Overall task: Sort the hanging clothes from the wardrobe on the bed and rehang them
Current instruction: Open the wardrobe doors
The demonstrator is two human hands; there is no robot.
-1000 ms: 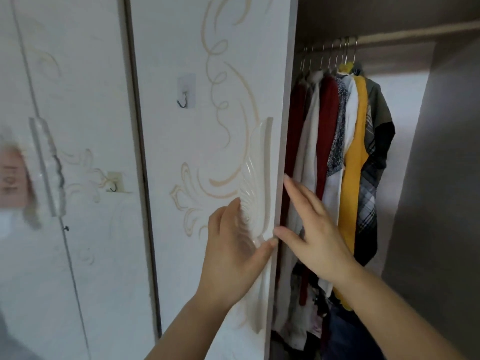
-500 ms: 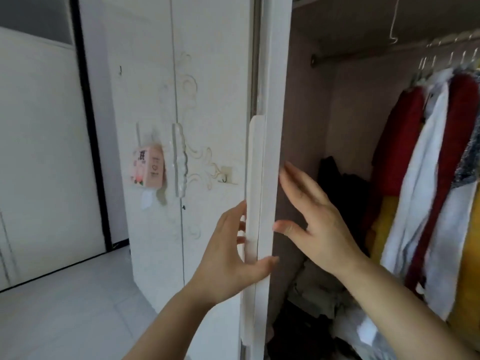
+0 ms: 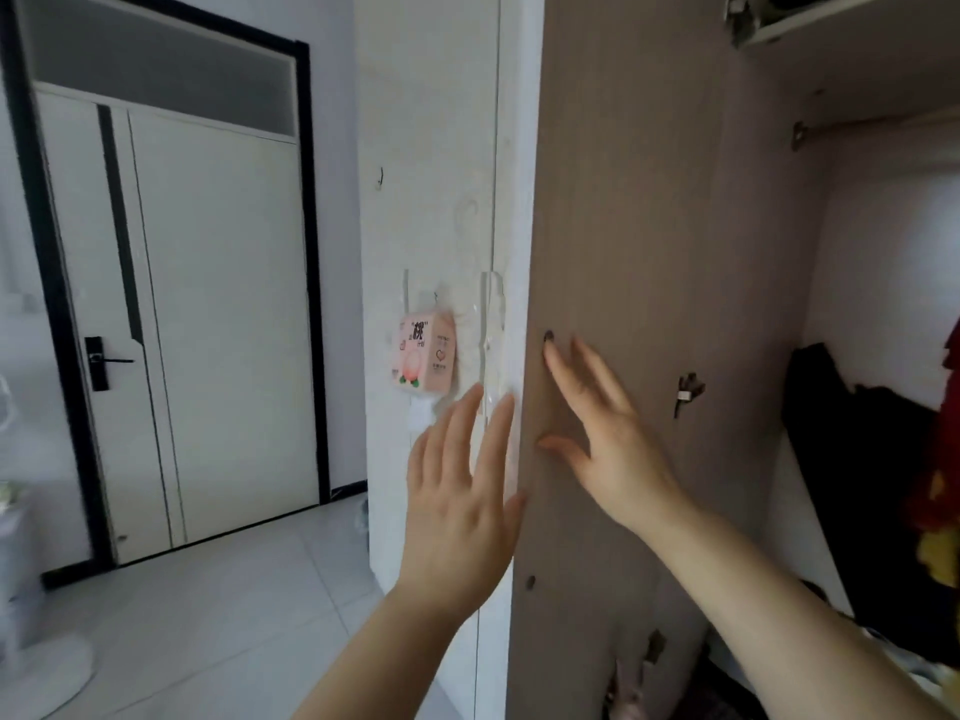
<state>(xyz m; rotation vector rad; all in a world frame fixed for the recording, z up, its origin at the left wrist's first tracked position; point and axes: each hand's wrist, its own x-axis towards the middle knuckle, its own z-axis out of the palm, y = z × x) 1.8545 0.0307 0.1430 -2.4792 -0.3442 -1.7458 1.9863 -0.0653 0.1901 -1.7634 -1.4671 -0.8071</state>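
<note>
pale tiled floor (image 3: 208,615) and a white room door (image 3: 208,330) fill the left. at right the wardrobe (image 3: 872,252) stands open, its door panel (image 3: 623,252) turned brown inner face to the camera. the clothes (image 3: 857,459), dark with red and yellow at the frame's edge, are inside the wardrobe. i judge the task barely begun: nothing is out, and sorting and rehanging remain. the bed is out of view. the right hand (image 3: 608,439) lies spread flat on the panel. the left hand (image 3: 462,501), fingers straight and apart, is at the panel's edge. neither holds anything.
</note>
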